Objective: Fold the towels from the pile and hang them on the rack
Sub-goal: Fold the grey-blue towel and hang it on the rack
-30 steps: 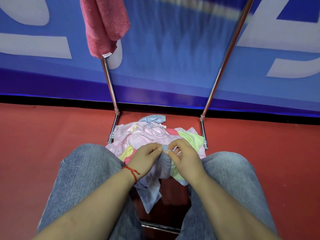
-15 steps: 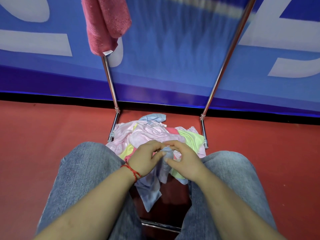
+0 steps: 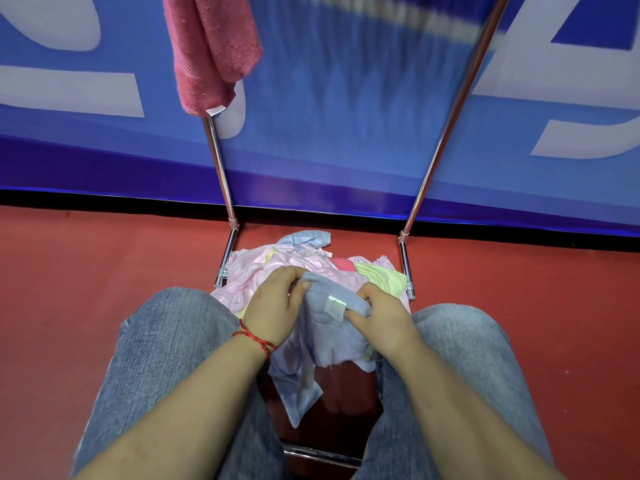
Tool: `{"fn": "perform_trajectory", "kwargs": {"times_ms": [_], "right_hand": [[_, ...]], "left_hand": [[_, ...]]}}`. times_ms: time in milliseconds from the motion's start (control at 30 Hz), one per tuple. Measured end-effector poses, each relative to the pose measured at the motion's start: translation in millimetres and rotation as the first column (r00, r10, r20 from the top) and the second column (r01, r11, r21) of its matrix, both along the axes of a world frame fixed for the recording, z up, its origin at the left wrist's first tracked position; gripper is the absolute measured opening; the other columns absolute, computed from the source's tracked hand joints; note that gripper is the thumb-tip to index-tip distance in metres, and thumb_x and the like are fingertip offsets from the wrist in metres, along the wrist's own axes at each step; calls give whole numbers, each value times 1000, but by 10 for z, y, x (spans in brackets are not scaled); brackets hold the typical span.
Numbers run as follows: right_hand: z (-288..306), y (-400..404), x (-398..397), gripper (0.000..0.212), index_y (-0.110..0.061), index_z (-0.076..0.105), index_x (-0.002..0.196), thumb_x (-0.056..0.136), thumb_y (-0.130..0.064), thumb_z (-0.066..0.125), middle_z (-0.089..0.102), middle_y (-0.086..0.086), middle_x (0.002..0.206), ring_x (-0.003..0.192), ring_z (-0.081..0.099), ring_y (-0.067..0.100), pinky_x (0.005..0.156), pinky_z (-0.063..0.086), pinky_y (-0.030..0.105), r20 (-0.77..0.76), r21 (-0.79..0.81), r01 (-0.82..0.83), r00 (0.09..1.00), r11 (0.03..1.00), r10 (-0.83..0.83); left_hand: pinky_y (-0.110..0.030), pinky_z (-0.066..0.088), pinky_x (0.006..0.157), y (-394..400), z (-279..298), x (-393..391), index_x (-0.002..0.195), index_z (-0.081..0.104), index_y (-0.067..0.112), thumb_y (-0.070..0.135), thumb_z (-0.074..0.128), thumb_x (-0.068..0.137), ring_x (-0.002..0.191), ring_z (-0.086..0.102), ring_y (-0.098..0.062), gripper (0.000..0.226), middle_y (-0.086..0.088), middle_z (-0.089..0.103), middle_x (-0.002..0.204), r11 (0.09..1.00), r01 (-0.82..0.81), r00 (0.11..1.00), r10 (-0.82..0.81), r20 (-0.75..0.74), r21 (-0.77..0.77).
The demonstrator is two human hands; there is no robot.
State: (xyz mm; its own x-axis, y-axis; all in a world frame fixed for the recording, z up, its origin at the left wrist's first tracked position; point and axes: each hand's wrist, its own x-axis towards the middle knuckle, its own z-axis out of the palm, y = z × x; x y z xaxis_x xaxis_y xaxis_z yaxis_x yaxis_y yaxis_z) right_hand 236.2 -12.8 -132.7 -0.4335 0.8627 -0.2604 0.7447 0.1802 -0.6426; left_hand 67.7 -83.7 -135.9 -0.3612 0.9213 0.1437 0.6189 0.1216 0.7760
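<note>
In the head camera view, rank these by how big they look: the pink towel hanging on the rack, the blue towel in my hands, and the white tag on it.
1. Blue towel and pink towel: they look alike, and the pink one is cut off at the top and farther away, so no ranking.
2. White tag, clearly smallest.

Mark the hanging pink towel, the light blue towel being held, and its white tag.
pink towel (image 3: 207,53), head view, middle of the hanging fold.
light blue towel (image 3: 332,336), head view, cloth between the hands.
white tag (image 3: 335,304), head view, tag's centre.

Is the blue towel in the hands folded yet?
Not yet. The blue towel is bunched and crumpled between the left hand and right hand, one end dangling.
</note>
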Motion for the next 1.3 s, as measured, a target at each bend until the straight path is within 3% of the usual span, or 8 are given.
{"fn": "perform_trajectory", "kwargs": {"times_ms": [267, 433, 600, 700, 800, 867, 1000, 1300], "right_hand": [[52, 85, 54, 21, -25, 64, 90, 81, -44, 66, 55, -9, 93, 103, 43, 16, 86, 21, 25, 120, 291, 116, 980, 950, -156], [-23, 101, 48, 13, -12, 56, 83, 85, -20, 66, 55, 0, 69, 66, 49, 15, 60, 38, 24, -228, -75, 264, 934, 962, -274], [38, 167, 68, 11, 4, 61, 88, 85, -6, 65, 67, 10, 79, 70, 61, 17, 63, 49, 25, -588, -460, 241, 639, 855, -496], [136, 222, 100, 21, -4, 60, 94, 78, -16, 66, 68, 9, 79, 67, 63, 21, 60, 52, 30, -684, -654, 23, 408, 756, -605], [220, 298, 181, 43, -4, 59, 102, 64, -24, 69, 69, 11, 89, 78, 69, 20, 71, 58, 29, -692, -722, -201, 232, 663, -683], [175, 313, 196, 47, -4, 57, 109, 68, -23, 70, 68, 12, 99, 85, 67, 20, 76, 55, 31, -669, -734, -101, 275, 671, -690], [34, 264, 140, 17, 1, 62, 84, 83, -14, 70, 60, 4, 71, 56, 55, 6, 55, 45, 19, -576, -425, 409, 566, 807, -590], [-13, 115, -55, 19, -14, 54, 75, 80, -14, 72, 52, -1, 61, 50, 47, 6, 53, 39, 19, -550, -208, 510, 645, 835, -531]], "left_hand": [[-18, 28, 69, 0, 35, -100, 96, 63, 2, 14, 51, 94, 84, 50, -18, 17, -8, 62, 91, 954, -299, 954, 298, 39, 28], [-16, 28, 67, 14, 61, -102, 97, 62, 2, 13, 49, 95, 82, 50, -17, 17, -1, 57, 85, 927, -374, 922, 372, 110, 0], [-11, 37, 66, 37, 82, -109, 96, 61, 6, 10, 49, 95, 76, 51, -14, 13, -1, 58, 82, 920, -391, 879, 382, 285, -29], [-23, 54, 69, 34, 229, -153, 90, 64, 2, 1, 48, 89, 76, 60, -22, 16, -8, 68, 78, 982, -145, 461, 175, 870, -121], [-32, 59, 70, -26, 439, -187, 95, 73, 1, 11, 58, 68, 83, 70, -24, 32, -15, 71, 95, 980, 192, 39, 38, 999, -45], [-28, 59, 66, 4, 400, -192, 90, 74, 3, 8, 53, 75, 77, 71, -20, 26, -12, 73, 89, 984, 159, 76, 68, 995, -80], [-12, 46, 46, 96, 158, -106, 69, 55, 8, 0, 50, 90, 44, 54, -7, 23, 8, 59, 46, 938, -142, 495, 345, 797, -317], [-11, 40, 39, 104, -5, 147, 71, 58, 13, 2, 58, 86, 36, 47, 0, 19, 9, 54, 43, 906, -264, 285, 401, 871, -331]]}}
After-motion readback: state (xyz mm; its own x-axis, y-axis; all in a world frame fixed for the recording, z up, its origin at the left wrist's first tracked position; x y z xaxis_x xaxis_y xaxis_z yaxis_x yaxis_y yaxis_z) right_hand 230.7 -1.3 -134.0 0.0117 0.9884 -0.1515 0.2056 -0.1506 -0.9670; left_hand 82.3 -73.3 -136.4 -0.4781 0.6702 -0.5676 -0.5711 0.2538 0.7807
